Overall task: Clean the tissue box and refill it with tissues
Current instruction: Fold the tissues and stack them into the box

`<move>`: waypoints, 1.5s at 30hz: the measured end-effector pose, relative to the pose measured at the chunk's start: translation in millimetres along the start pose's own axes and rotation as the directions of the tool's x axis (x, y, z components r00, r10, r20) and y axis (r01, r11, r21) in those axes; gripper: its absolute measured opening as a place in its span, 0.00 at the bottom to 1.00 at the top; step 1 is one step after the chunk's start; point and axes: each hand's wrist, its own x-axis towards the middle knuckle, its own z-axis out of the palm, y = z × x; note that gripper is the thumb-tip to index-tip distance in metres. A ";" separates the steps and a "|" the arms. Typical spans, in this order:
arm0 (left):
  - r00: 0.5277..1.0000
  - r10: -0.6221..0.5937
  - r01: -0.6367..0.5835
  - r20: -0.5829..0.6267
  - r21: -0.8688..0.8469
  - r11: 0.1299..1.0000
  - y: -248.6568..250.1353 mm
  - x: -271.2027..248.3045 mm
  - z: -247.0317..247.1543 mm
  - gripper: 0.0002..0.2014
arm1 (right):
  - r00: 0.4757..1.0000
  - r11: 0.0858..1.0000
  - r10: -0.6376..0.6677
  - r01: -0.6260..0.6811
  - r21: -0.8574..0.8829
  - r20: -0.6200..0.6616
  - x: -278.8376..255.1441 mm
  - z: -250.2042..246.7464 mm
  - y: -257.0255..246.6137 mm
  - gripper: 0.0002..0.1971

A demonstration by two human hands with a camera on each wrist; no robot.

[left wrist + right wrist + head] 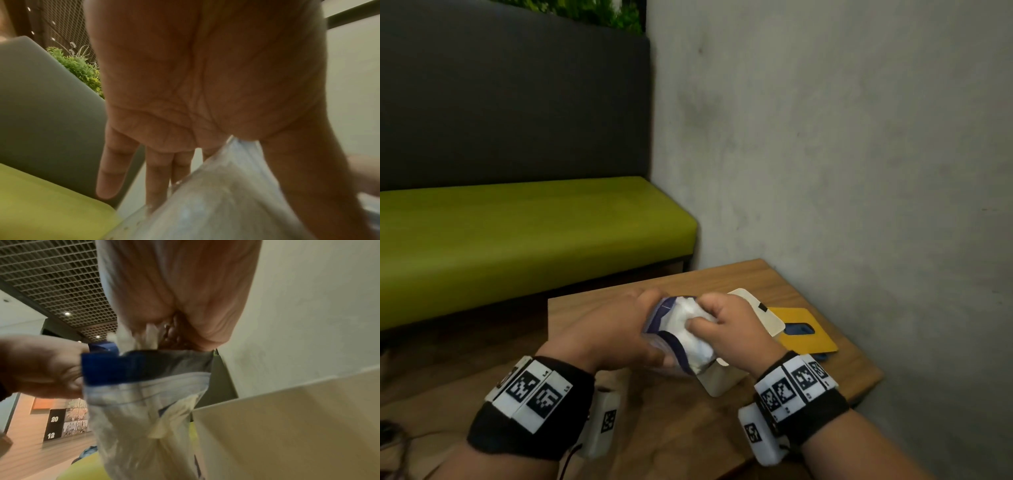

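Small wooden table (784,284) in a corner, grey concrete wall (842,137) right behind it, green bench (517,240) with dark backrest to the far left of the table. Table's left edge and near-right edge are bare wood; beyond the left edge is an open gap before the bench.

Tissue pack (671,342), clear plastic with a blue band at its mouth, is held above the table's middle. Long axis runs from the near side toward the far side of the table, open mouth facing right toward the wall. White tissues (693,325) bulge out of the mouth.

Left hand (619,329) grips the pack from its left side, thumb on top, fingers underneath; wrist view shows fingers fairly straight along the plastic. Right hand (732,329) is closed, fingers curled and pinching the tissues at the mouth. Pack sits between both hands, touching both.

Cream tissue box (722,380) stands on the table directly under the pack and right hand, its flap (767,311) open on the wall side. Yellow lid (801,329) with a dark oval slot lies flat on the table between the box and the wall, just beside the box.
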 end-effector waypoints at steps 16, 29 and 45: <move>0.934 -0.019 0.028 0.357 -0.020 0.999 -6.7 0.7 3.4 0.67 | 0.889 0.623 0.329 0.050 0.781 -0.319 -30.6 -89.4 9.6 0.12; 0.983 -0.129 -0.010 -0.131 -0.737 0.675 26.6 7.1 15.8 0.52 | 0.947 0.256 0.308 0.011 0.967 -0.092 -20.8 -26.2 -21.0 0.18; 0.764 -0.226 -0.486 -0.604 -0.769 0.415 50.1 0.5 10.0 0.52 | 0.948 0.230 0.317 -0.050 0.972 -0.026 -19.2 -6.3 -9.4 0.26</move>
